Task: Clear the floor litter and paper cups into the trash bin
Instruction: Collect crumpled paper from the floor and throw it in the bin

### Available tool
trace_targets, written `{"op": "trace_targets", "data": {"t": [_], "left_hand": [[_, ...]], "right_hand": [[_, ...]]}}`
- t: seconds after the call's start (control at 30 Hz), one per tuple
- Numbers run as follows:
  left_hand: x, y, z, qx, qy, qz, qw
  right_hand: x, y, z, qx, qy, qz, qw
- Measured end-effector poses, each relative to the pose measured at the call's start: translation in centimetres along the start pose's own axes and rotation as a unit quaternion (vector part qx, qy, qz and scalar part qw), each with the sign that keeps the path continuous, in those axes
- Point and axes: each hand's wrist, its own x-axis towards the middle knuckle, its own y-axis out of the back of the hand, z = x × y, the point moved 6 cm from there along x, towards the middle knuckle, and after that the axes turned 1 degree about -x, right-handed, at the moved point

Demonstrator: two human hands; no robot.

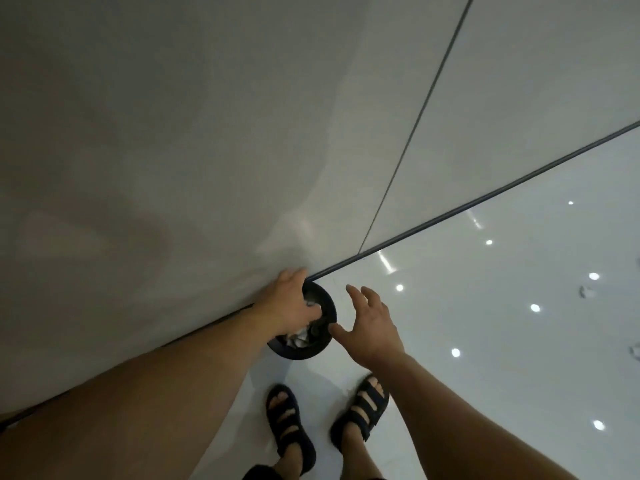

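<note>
Head view, left hand [292, 303] over trash bin [306, 355], grip unclear, right hand [374, 329] fingers [355, 296] spread

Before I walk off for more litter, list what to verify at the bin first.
1. Trash bin upright beside the wall, opening reachable: ok.
2. Left hand has let go: cannot tell; its fingers reach into the opening among crumpled litter.
3. Right hand empty, fingers spread beside the rim: ok.
4. Floor cleared: not ok; a white scrap and a second scrap lie on the tiles to the right.
5. Paper cups binned: cannot tell; none can be made out.
</note>
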Motion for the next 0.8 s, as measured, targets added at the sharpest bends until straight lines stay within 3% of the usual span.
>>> {"op": "trace_targets", "data": {"t": [0.37, 0.6, 0.8], "left_hand": [[-14.7, 9.0, 17.0, 0.079, -0.175, -0.005, 0.981], [-20.3, 8.3, 27.8, 0.128, -0.268, -0.028, 0.955], [-24.2, 3.3, 39.8, 0.177, -0.344, -0.050, 0.921]], "right_hand": [[-17.2, 19.2, -2.1, -0.007, -0.091, 0.152, 0.984], [-27.5, 26.9, 4.4, 0.030, -0.187, 0.257, 0.948], [-34.1, 31.5, 13.6, 0.070, -0.248, 0.302, 0.918]]}}
